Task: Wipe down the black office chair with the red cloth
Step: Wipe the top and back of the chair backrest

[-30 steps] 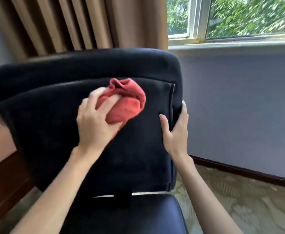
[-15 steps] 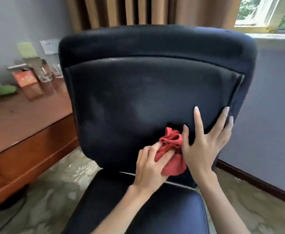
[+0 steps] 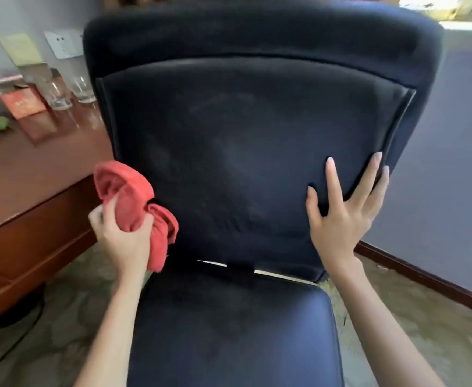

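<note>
From the head cam I've got the black office chair filling most of the view, its backrest facing me, and my left hand has its fingers curled tight around the bunched-up red cloth, which sits at the lower left edge of the backrest, just above the seat. My right hand is flat with straight, spread fingers pressed on the lower right of the backrest. Off to the left there's a wooden desk with two drinking glasses near the wall.
</note>
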`<action>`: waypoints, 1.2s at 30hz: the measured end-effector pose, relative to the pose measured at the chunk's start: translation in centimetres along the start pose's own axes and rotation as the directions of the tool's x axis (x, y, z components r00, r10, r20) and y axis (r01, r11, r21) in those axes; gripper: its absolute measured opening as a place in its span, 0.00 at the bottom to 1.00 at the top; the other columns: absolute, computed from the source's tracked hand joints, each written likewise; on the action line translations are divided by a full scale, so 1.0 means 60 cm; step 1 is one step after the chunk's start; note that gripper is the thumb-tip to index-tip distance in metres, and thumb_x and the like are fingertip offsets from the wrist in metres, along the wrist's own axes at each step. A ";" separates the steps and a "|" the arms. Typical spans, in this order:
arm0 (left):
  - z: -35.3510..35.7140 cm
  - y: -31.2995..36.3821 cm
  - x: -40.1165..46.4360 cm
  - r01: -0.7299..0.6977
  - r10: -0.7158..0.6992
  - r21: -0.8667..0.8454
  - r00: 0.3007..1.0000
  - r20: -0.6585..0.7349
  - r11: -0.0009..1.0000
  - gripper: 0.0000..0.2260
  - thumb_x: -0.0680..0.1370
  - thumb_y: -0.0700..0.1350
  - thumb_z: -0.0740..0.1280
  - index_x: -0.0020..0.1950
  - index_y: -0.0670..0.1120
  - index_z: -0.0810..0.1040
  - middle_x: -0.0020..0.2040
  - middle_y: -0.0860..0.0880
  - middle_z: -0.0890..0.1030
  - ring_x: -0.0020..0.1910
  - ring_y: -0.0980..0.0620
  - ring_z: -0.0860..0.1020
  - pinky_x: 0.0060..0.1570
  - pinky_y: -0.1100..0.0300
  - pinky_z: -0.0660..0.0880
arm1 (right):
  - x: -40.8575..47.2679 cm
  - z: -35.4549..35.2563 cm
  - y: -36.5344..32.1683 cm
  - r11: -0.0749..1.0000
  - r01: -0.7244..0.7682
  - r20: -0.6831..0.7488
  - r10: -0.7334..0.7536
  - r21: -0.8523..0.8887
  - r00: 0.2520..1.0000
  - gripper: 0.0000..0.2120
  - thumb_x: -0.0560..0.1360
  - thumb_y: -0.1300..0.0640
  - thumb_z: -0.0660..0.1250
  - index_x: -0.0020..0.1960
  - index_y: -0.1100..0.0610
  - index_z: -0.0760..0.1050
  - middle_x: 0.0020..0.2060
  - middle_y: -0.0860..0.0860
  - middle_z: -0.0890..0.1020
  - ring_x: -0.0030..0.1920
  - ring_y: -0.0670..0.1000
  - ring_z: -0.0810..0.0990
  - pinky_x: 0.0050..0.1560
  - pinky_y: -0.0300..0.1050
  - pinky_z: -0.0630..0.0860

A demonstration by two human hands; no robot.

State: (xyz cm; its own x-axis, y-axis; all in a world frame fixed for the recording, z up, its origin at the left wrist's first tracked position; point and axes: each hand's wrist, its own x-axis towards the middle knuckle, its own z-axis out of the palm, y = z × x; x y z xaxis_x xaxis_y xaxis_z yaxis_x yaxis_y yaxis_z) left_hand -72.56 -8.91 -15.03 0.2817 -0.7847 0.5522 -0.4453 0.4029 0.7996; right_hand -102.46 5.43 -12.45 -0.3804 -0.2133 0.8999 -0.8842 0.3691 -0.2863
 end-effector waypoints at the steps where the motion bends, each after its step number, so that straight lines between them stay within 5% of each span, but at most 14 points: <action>1: 0.001 -0.012 -0.047 -0.039 0.035 0.044 0.996 0.080 0.998 0.27 0.66 0.34 0.77 0.64 0.41 0.77 0.57 0.45 0.71 0.58 0.45 0.74 0.61 0.68 0.65 | -0.001 -0.001 0.000 1.000 0.001 -0.003 -0.001 -0.012 1.000 0.18 0.79 0.50 0.67 0.68 0.51 0.77 0.72 0.69 0.65 0.72 0.71 0.64 0.69 0.63 0.67; 5: 0.021 0.029 -0.139 -0.123 0.110 0.032 0.955 0.275 0.992 0.28 0.63 0.32 0.80 0.60 0.46 0.81 0.58 0.48 0.71 0.57 0.49 0.75 0.61 0.75 0.63 | -0.003 -0.005 0.004 0.999 0.040 -0.018 -0.039 0.031 0.999 0.18 0.79 0.50 0.69 0.67 0.51 0.78 0.72 0.68 0.66 0.72 0.71 0.64 0.69 0.64 0.68; 10: 0.092 0.236 0.045 -0.280 0.271 -0.082 0.957 -0.104 0.957 0.22 0.66 0.43 0.75 0.60 0.44 0.82 0.57 0.38 0.76 0.58 0.44 0.76 0.61 0.70 0.66 | 0.006 -0.013 0.027 0.933 -0.106 0.013 0.109 0.343 0.994 0.33 0.73 0.48 0.76 0.72 0.59 0.69 0.75 0.64 0.62 0.75 0.63 0.63 0.71 0.62 0.68; 13: 0.125 0.370 0.103 -0.316 0.314 -0.060 0.948 -0.051 0.947 0.23 0.67 0.50 0.71 0.62 0.49 0.80 0.61 0.44 0.76 0.59 0.46 0.76 0.58 0.59 0.70 | 0.040 -0.020 0.041 0.880 -0.261 0.133 0.226 0.397 0.965 0.50 0.66 0.39 0.77 0.77 0.59 0.59 0.78 0.60 0.53 0.78 0.59 0.55 0.76 0.50 0.59; 16: 0.157 0.454 0.060 -0.594 0.589 -0.009 0.796 0.137 0.805 0.21 0.68 0.52 0.72 0.61 0.53 0.79 0.61 0.46 0.76 0.53 0.41 0.77 0.53 0.49 0.73 | 0.055 -0.024 0.037 0.891 -0.345 0.186 0.301 0.296 0.935 0.58 0.62 0.30 0.73 0.80 0.55 0.52 0.80 0.55 0.52 0.79 0.51 0.50 0.78 0.55 0.52; 21: 0.202 0.502 -0.031 -0.929 0.893 -0.051 0.334 0.301 0.365 0.18 0.69 0.48 0.73 0.59 0.53 0.80 0.60 0.46 0.78 0.45 0.41 0.75 0.46 0.46 0.73 | 0.057 -0.034 0.047 0.789 -0.458 0.343 0.333 0.410 0.879 0.62 0.56 0.30 0.76 0.79 0.42 0.44 0.79 0.43 0.50 0.79 0.45 0.50 0.76 0.61 0.60; 22: 0.203 0.511 -0.006 -0.927 0.895 -0.076 0.328 0.303 0.366 0.19 0.69 0.49 0.74 0.59 0.53 0.81 0.60 0.47 0.79 0.46 0.41 0.76 0.47 0.46 0.74 | 0.060 -0.036 0.047 0.768 -0.481 0.368 0.340 0.423 0.865 0.63 0.55 0.31 0.78 0.78 0.40 0.43 0.79 0.43 0.53 0.79 0.45 0.53 0.75 0.59 0.61; 25: 0.218 0.574 0.067 -0.822 0.814 -0.111 0.519 0.260 0.559 0.19 0.68 0.53 0.74 0.59 0.55 0.82 0.58 0.50 0.80 0.47 0.41 0.78 0.51 0.49 0.75 | 0.063 -0.036 0.039 0.747 -0.510 0.375 0.366 0.427 0.851 0.64 0.52 0.31 0.78 0.77 0.37 0.43 0.77 0.46 0.57 0.77 0.47 0.57 0.75 0.58 0.63; 27: 0.238 0.637 0.055 -0.828 0.798 -0.013 0.536 0.273 0.561 0.15 0.70 0.53 0.72 0.56 0.54 0.82 0.56 0.50 0.80 0.46 0.42 0.78 0.49 0.51 0.73 | 0.061 -0.033 0.036 0.742 -0.517 0.380 0.371 0.427 0.847 0.64 0.53 0.31 0.78 0.78 0.36 0.42 0.77 0.47 0.57 0.77 0.48 0.57 0.74 0.59 0.63; 29: 0.264 0.681 -0.005 -0.910 0.864 -0.018 0.387 0.323 0.414 0.13 0.72 0.52 0.71 0.55 0.53 0.81 0.55 0.50 0.79 0.48 0.43 0.77 0.48 0.53 0.70 | 0.058 -0.034 0.040 0.734 -0.522 0.391 0.368 0.435 0.844 0.64 0.53 0.31 0.78 0.78 0.38 0.43 0.77 0.46 0.56 0.78 0.48 0.56 0.74 0.60 0.63; 31: 0.274 0.675 -0.071 -0.983 0.909 -0.116 0.086 0.408 0.145 0.13 0.73 0.51 0.70 0.57 0.55 0.80 0.56 0.50 0.79 0.50 0.44 0.77 0.49 0.52 0.70 | 0.060 -0.038 0.046 0.729 -0.513 0.387 0.358 0.452 0.850 0.63 0.55 0.28 0.76 0.79 0.42 0.47 0.77 0.45 0.57 0.78 0.47 0.56 0.75 0.59 0.63; 33: 0.264 0.633 -0.092 -0.982 0.879 -0.186 -0.114 0.463 -0.029 0.11 0.75 0.46 0.68 0.57 0.54 0.80 0.56 0.49 0.79 0.48 0.42 0.78 0.48 0.50 0.70 | 0.059 -0.039 0.050 0.730 -0.494 0.382 0.335 0.472 0.861 0.58 0.58 0.28 0.75 0.79 0.47 0.53 0.76 0.47 0.58 0.77 0.47 0.57 0.75 0.58 0.63; 34: 0.253 0.607 -0.085 -0.980 0.906 -0.199 -0.107 0.408 -0.027 0.11 0.76 0.45 0.67 0.57 0.53 0.81 0.56 0.48 0.80 0.47 0.41 0.78 0.47 0.48 0.71 | 0.055 -0.039 0.053 0.732 -0.483 0.380 0.322 0.481 0.867 0.55 0.59 0.30 0.75 0.78 0.46 0.55 0.76 0.48 0.58 0.77 0.47 0.57 0.75 0.58 0.63; 36: 0.218 0.547 -0.050 -0.969 0.933 -0.184 0.095 0.347 0.167 0.13 0.76 0.51 0.67 0.59 0.54 0.81 0.59 0.48 0.80 0.47 0.40 0.78 0.49 0.45 0.74 | 0.048 -0.038 0.058 0.728 -0.479 0.378 0.317 0.491 0.870 0.51 0.61 0.33 0.76 0.77 0.38 0.54 0.76 0.50 0.57 0.78 0.48 0.57 0.76 0.56 0.62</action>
State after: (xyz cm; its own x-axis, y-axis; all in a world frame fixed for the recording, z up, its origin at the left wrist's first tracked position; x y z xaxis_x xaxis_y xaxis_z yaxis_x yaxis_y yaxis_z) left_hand -99.15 0.50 6.46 -0.6835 0.1377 0.7169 -0.1908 0.9142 -0.3576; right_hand -105.99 8.16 -10.10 -0.7135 -0.4107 0.5676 -0.5946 -0.0736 -0.8007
